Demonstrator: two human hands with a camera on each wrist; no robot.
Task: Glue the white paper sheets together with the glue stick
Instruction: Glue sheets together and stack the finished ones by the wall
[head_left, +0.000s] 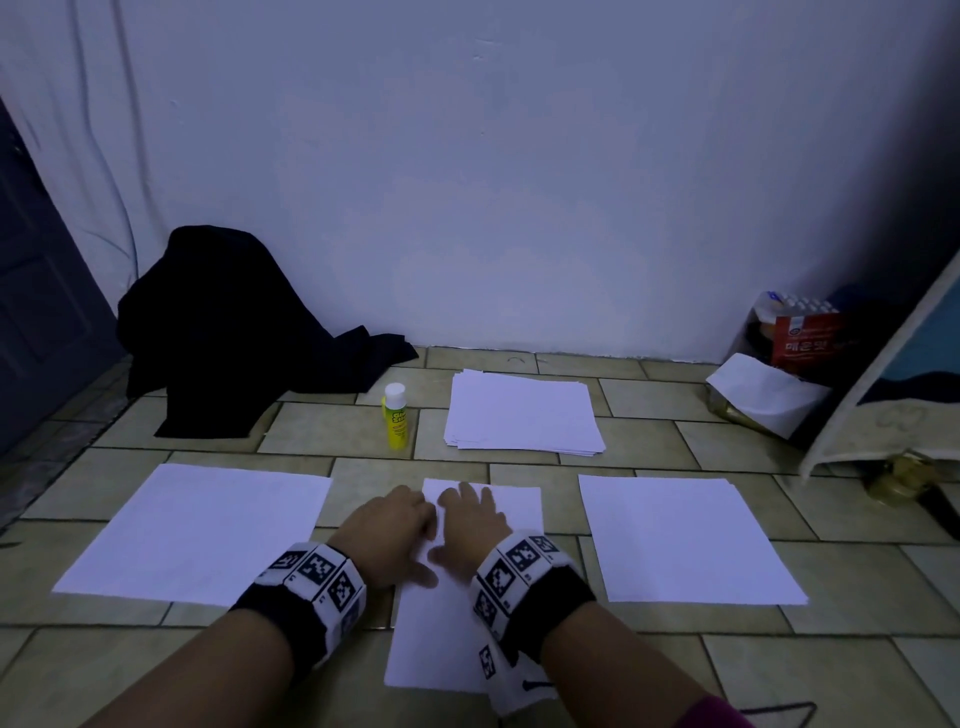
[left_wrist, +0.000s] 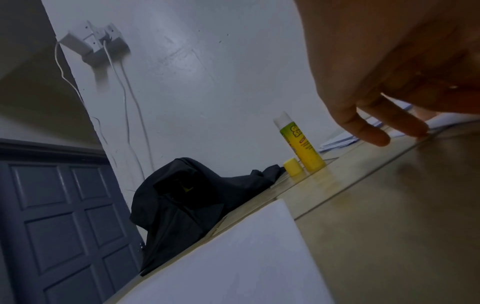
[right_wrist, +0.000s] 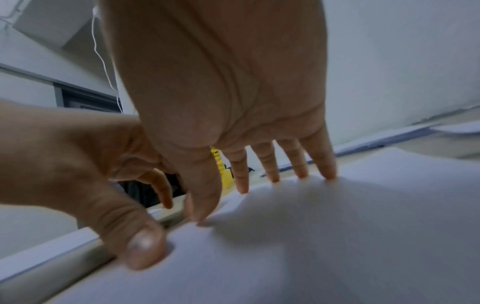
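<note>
Both hands on centre sheet (head_left: 483, 618), near edge of floor (head_left: 322, 431). Right hand (head_left: 475, 525): fingers straight, spread, tips pressing paper. Left hand (head_left: 387, 530): thumb on sheet's left edge, fingers relaxed, gripping nothing. Glue stick (head_left: 396, 417) upright, far-centre, left of stack (head_left: 522, 413); cap (left_wrist: 293, 167) off beside it. To bond well: press from centre outward w/ flat palms, edges aligned. Far right, box (head_left: 802, 335) holds packets; contents unclear.

**Paper, Plastic, Cloth and Tile**

Matt white paper sheets (head_left: 685, 540) are lying on a floor (head_left: 332, 431) of smooth, faintly glossy beige tiles. The glue stick (head_left: 396, 417) is showing shiny yellow plastic. A black cloth (head_left: 234, 332) is looking soft and dull.
</note>
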